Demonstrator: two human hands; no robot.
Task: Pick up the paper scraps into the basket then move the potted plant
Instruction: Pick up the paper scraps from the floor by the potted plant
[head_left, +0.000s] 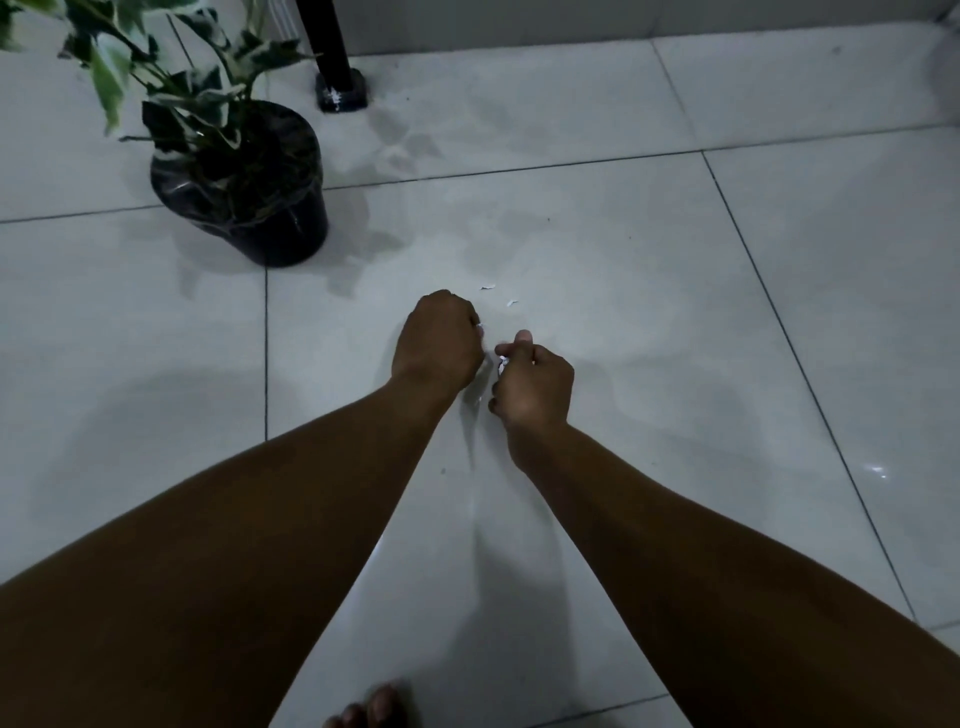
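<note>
Both my hands reach down to the pale tiled floor (675, 291) at mid-frame. My left hand (439, 340) is closed in a fist with a bit of white paper showing at its fingertips. My right hand (532, 387) is curled shut around small white paper scraps (502, 364). Two tiny scraps (487, 287) lie loose on the tile just beyond my hands. The potted plant (244, 182), with green and white leaves in a black pot, stands at the upper left. No basket is in view.
A black furniture leg (340, 85) with a square foot stands behind the plant near the wall. My bare toes (371, 712) show at the bottom edge. Dark grout lines cross the floor.
</note>
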